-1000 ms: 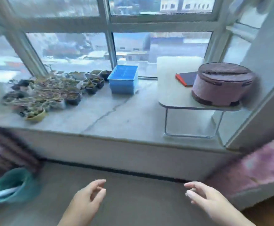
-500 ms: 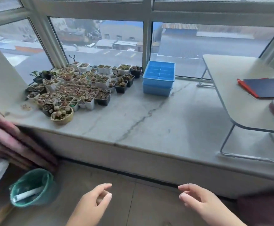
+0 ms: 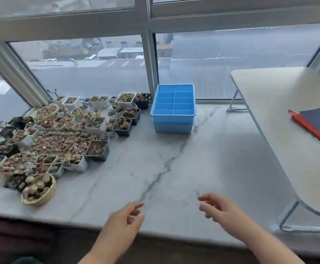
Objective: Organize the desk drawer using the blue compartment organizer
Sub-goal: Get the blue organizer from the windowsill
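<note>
My left grip (image 3: pixel 126 219) hangs over the near edge of the counter (image 3: pixel 203 159) with its fingers loosely curled round nothing, and my right grip (image 3: pixel 219 208) sits beside it, well apart, equally slack and empty. Neither touches the stone.

From both, the blue compartment organizer (image 3: pixel 173 105) lies straight ahead and far back, against the window frame, with bare marble between. It sits almost on the line running up between my two grips, slightly toward the right one, so I judge the right hand marginally nearer, though a two-handed lift looks the natural choice. Its long axis runs away from me, toward the glass; the short end faces me, with the divided cells stacked in two columns. It appears to rest on a second blue tray nested underneath, and I cannot tell whether they are joined.

Just beside its left wall stand the succulent pots (image 3: pixel 126 121), the nearest dark one close to touching. On the right the folding table (image 3: pixel 281 119) stands well clear, so the right side offers the freer approach.
</note>
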Demonstrator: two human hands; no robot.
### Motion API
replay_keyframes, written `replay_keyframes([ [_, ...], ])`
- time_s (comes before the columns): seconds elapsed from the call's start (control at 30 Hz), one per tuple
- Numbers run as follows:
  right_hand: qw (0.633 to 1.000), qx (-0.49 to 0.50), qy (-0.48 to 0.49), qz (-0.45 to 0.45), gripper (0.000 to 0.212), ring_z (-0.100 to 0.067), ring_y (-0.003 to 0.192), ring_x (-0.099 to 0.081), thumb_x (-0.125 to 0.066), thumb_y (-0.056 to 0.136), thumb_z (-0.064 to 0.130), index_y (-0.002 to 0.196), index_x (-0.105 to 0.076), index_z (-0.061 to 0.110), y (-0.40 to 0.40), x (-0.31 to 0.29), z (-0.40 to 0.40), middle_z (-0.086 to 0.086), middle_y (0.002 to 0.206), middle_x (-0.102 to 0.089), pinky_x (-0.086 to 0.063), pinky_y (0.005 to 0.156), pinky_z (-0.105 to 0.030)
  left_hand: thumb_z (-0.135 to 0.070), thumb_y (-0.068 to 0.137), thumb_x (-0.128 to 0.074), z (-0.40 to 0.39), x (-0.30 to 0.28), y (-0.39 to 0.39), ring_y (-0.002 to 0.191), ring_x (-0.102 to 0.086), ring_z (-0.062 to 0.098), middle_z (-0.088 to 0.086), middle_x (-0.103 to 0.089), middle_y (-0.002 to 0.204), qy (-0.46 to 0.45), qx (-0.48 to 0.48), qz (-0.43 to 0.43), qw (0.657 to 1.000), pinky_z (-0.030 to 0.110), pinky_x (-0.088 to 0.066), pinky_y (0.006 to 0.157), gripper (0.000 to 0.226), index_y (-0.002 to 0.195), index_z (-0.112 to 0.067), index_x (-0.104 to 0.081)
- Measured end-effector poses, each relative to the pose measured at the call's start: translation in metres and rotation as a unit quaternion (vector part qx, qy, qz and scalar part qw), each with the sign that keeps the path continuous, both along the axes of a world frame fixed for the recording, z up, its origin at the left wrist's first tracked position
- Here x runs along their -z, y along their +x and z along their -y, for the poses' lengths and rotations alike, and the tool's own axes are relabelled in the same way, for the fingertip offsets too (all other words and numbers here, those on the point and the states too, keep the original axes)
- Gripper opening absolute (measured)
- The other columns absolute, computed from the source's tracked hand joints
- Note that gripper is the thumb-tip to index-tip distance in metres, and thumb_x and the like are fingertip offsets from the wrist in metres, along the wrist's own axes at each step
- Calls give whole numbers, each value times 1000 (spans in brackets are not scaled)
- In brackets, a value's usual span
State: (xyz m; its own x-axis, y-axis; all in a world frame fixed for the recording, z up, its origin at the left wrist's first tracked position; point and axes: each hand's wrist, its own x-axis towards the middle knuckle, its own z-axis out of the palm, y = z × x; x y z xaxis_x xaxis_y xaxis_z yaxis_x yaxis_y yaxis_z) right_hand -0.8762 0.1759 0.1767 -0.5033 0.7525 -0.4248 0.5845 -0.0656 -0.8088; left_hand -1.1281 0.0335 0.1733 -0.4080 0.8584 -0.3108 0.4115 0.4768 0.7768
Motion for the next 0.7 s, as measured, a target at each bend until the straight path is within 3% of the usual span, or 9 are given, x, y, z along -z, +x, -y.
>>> replay_keyframes([
  [0.17,997,68,-35,2,13,-4,72,-66,-60,91,26,101,-63,32,-17,8,-34,4,92,-69,-47,67,-12,-18,87,-65,-80,21,-44,72,-66,19,-1,-67,89,-22,17,40,999,26,-52,67,24,97,-39,-63],
  [0.3,976,194,-87,37,11,-2,67,-66,-63,88,24,97,-65,30,-27,26,-39,7,86,-71,-42,61,-6,-14,90,-60,-177,39,-99,68,-66,14,2,-65,90,-29,16,85,996,26,-53,57,20,98,-32,-64],
  [0.43,950,295,-86,45,11,-3,68,-66,-62,89,22,96,-66,31,-53,24,-66,10,82,-72,-48,73,-20,-15,95,-52,-311,56,-153,68,-61,16,8,-64,92,-11,11,107,994,28,-50,55,18,111,-14,-59],
  [0.5,945,313,-84,37,12,-2,67,-66,-60,91,20,98,-64,28,-70,19,-84,6,85,-73,-48,71,-18,-19,95,-51,-374,62,-173,70,-60,16,7,-61,94,6,-10,90,996,29,-51,57,23,115,-11,-57],
  [0.57,941,326,-86,29,12,-2,65,-65,-59,91,18,99,-64,25,-84,17,-97,3,86,-72,-48,70,-18,-25,94,-52,-426,71,-188,77,-61,18,9,-60,105,13,-40,67,997,35,-56,67,34,124,-10,-54],
  [0.63,932,349,-97,21,12,-5,64,-65,-60,91,17,100,-64,24,-93,18,-101,1,84,-73,-49,68,-21,-30,91,-54,-464,86,-200,99,-61,28,14,-56,123,-14,-45,27,999,45,-53,88,47,132,-8,-49],
  [0.7,920,375,-113,20,11,-7,62,-64,-61,90,16,98,-64,23,-98,23,-99,1,80,-73,-48,64,-21,-27,90,-55,-489,101,-203,106,-59,34,18,-57,126,-53,-31,25,998,48,-50,94,41,125,-5,-55],
])
